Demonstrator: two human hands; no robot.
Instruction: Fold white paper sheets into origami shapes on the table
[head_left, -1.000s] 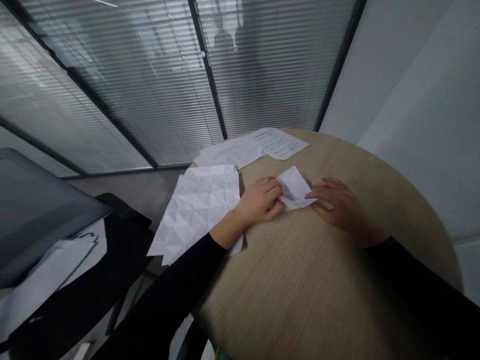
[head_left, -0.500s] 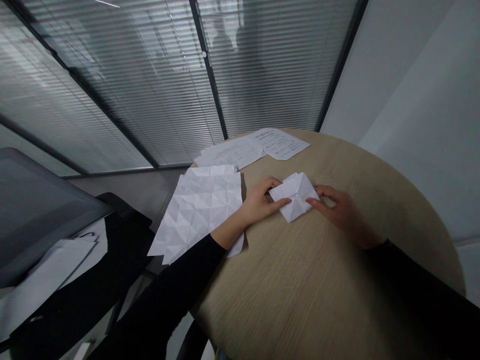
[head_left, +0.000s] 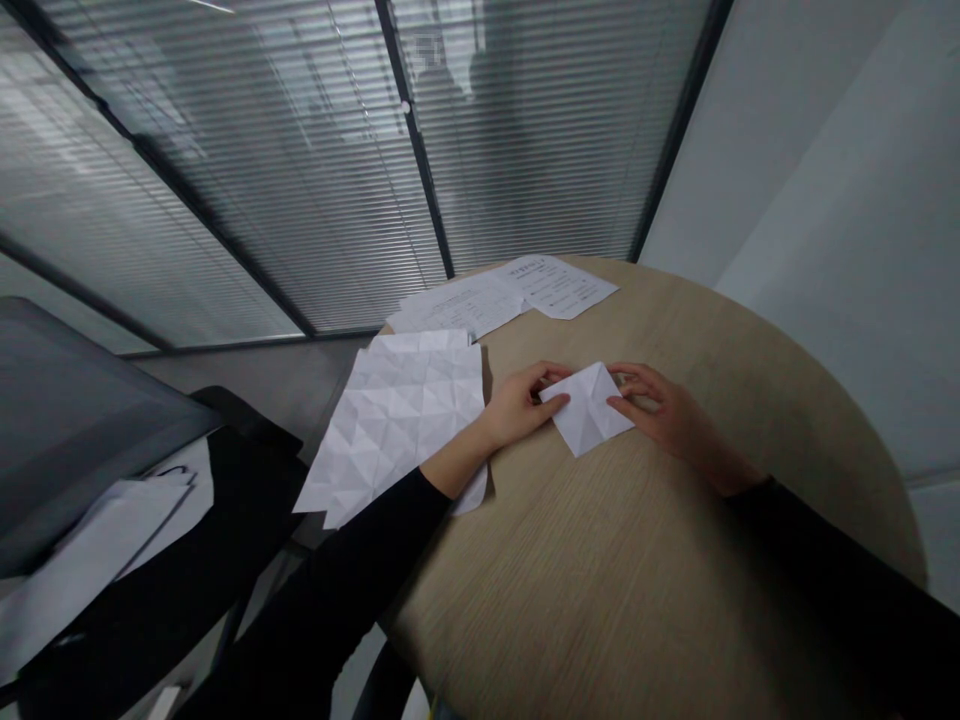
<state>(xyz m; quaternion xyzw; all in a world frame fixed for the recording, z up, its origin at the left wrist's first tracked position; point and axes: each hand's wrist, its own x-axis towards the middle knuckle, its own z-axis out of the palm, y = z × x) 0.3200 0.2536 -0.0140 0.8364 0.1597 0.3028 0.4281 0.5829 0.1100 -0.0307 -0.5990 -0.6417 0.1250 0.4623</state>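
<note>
A small folded white paper (head_left: 587,412) lies on the round wooden table (head_left: 615,560), shaped like a creased square turned on its corner. My left hand (head_left: 519,405) pinches its left corner between thumb and fingers. My right hand (head_left: 664,415) grips its right corner with fingertips pressed on the paper. Both forearms wear black sleeves.
Creased white sheets (head_left: 397,420) lie left of my left hand, overhanging the table edge. Printed pages (head_left: 510,290) sit at the table's far edge. Glass walls with blinds (head_left: 300,150) stand behind. A dark chair with papers (head_left: 97,520) is at the left.
The folded paper was turned over and flattened onto the table. Both hands shifted with it and now hold its left and right corners.
</note>
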